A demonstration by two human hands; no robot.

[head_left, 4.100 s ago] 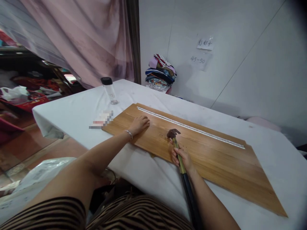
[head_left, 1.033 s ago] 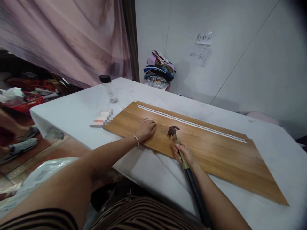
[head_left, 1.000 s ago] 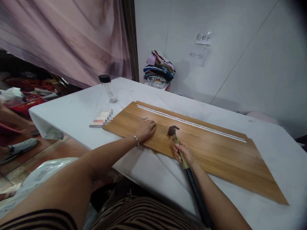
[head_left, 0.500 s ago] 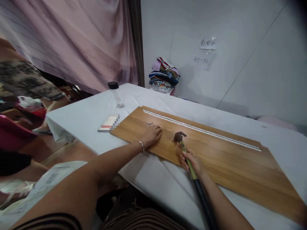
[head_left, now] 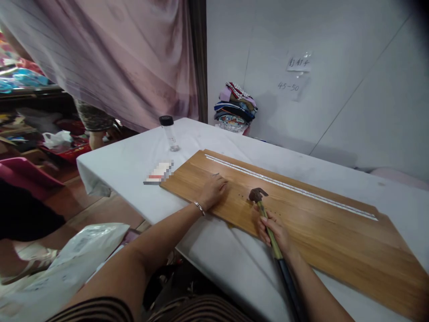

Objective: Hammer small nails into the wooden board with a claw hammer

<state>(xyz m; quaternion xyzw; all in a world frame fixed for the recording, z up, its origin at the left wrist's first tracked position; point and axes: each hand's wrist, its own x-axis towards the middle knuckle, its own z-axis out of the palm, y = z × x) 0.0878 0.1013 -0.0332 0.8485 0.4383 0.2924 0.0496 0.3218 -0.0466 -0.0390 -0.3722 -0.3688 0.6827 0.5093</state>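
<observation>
In the head view, the right hand (head_left: 273,231) has its grip closed round a brown-headed hammer (head_left: 257,195) with a yellow and black handle, over a flat brown wooden board (head_left: 318,228) on the white cloth-covered desk (head_left: 124,165). The left hand (head_left: 213,191) is on the board; I cannot tell if its grip is open.

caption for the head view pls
Right hand gripping a claw hammer over a wooden board, left hand resting on the board
</observation>
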